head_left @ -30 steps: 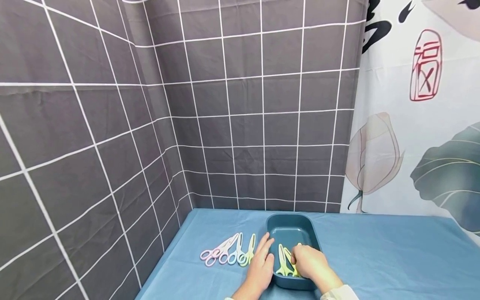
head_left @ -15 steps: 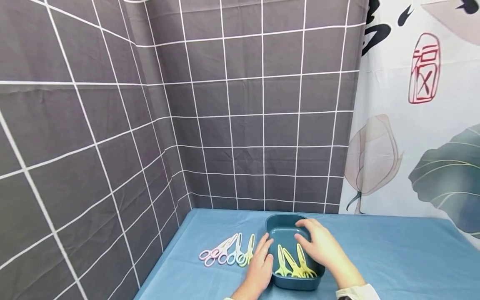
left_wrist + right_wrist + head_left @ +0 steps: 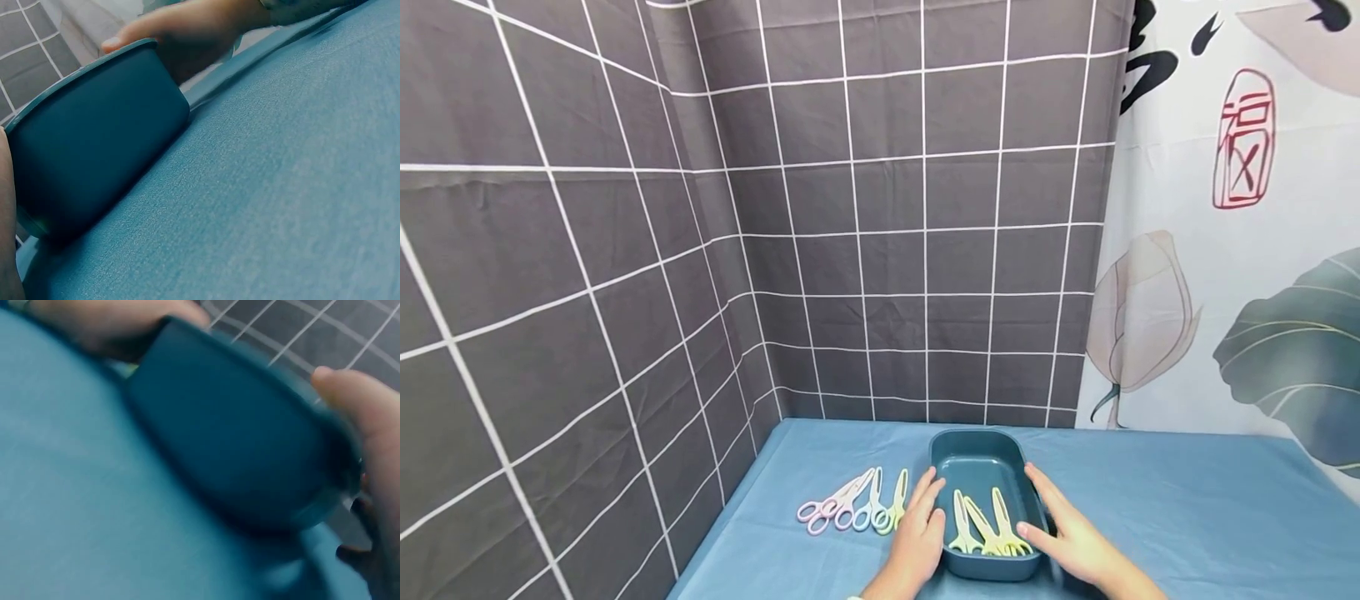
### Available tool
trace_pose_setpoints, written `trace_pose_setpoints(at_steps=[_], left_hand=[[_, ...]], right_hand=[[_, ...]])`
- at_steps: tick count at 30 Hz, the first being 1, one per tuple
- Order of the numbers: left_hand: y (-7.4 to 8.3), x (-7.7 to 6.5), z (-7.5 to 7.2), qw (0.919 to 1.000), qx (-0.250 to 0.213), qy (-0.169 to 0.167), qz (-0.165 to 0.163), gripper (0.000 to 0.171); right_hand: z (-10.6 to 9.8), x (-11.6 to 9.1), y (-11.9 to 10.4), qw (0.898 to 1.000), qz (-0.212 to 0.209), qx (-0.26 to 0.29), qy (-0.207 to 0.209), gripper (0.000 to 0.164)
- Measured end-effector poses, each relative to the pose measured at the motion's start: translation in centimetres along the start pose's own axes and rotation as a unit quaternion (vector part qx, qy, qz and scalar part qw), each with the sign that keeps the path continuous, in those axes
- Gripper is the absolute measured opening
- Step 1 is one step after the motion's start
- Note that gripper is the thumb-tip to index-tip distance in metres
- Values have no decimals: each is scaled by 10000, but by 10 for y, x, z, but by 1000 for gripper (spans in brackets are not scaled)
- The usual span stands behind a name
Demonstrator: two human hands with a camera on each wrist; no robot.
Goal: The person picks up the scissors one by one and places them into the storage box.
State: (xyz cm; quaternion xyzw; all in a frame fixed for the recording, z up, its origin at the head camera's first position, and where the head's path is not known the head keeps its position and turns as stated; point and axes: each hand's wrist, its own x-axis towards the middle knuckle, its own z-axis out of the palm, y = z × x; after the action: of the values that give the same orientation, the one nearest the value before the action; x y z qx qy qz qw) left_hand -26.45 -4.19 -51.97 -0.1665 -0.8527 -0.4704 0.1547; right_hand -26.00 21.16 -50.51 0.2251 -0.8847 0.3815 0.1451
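A grey grid cloth point(image 3: 962, 258) hangs well beyond my left hand point(image 3: 917, 533) and right hand point(image 3: 1071, 537), a white printed hanging point(image 3: 1150, 167) farther right, and the blue-covered tabletop point(image 3: 1187, 517) spreads beneath them. Squarely between my hands sits the teal bin point(image 3: 992, 568), its long axis running away from me, neither hand clearly nearer. My left fingers lie straight along its left side; my right hand is spread opposite, thumb over the rim. Neither is clenched; I can't tell how firmly the right touches. In the bin's near half, three yellow-green scissors point(image 3: 983, 527) point away; loose scissors point(image 3: 857, 492) lie just left of my left hand. A red mark point(image 3: 1246, 167) on the white hanging holds characters, the upper resembling 福; I see no label on the bin.
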Motion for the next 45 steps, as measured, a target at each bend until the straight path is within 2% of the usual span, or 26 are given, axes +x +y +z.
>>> trace_pose_setpoints(at_steps=[5, 14, 18, 20, 22, 24, 27, 31, 34, 40, 42, 45], left_hand=[[1, -1, -1, 10000, 42, 14, 53, 43], [3, 1, -2, 9997, 177, 15, 139, 43], [1, 4, -10, 9972, 649, -148, 345, 43], [0, 7, -18, 9931, 1046, -233, 469, 43], [-2, 12, -28, 9900, 1307, -284, 444, 42], [-7, 16, -41, 9885, 1471, -251, 234, 41], [-16, 23, -62, 9872, 1567, 103, -292, 40], [-31, 28, -87, 9775, 1755, 768, -878, 38], [-41, 27, -100, 9694, 1877, 971, -1245, 38], [-54, 24, -110, 9564, 2072, 1076, -1757, 42], [-58, 22, -109, 9527, 2162, 1137, -1810, 43], [-64, 19, -107, 9483, 2383, 1226, -1702, 39]], right_hand=[[12, -8, 9, 9987, -481, 79, 174, 71], [11, -6, 10, 9974, -678, 2, 261, 72], [13, -5, 12, 9973, -673, -10, 290, 71], [14, -6, 12, 9978, -588, 14, 290, 70], [14, -6, 12, 9979, -584, 52, 282, 69], [14, -5, 12, 9972, -676, 55, 301, 69], [14, -5, 12, 9961, -800, 67, 359, 69], [12, -4, 13, 9956, -835, 22, 418, 69], [12, -4, 14, 9959, -824, -18, 385, 69], [12, -3, 14, 9962, -792, 29, 361, 68], [11, -3, 14, 9960, -815, 29, 376, 68], [12, -4, 13, 9958, -828, 14, 401, 68]])
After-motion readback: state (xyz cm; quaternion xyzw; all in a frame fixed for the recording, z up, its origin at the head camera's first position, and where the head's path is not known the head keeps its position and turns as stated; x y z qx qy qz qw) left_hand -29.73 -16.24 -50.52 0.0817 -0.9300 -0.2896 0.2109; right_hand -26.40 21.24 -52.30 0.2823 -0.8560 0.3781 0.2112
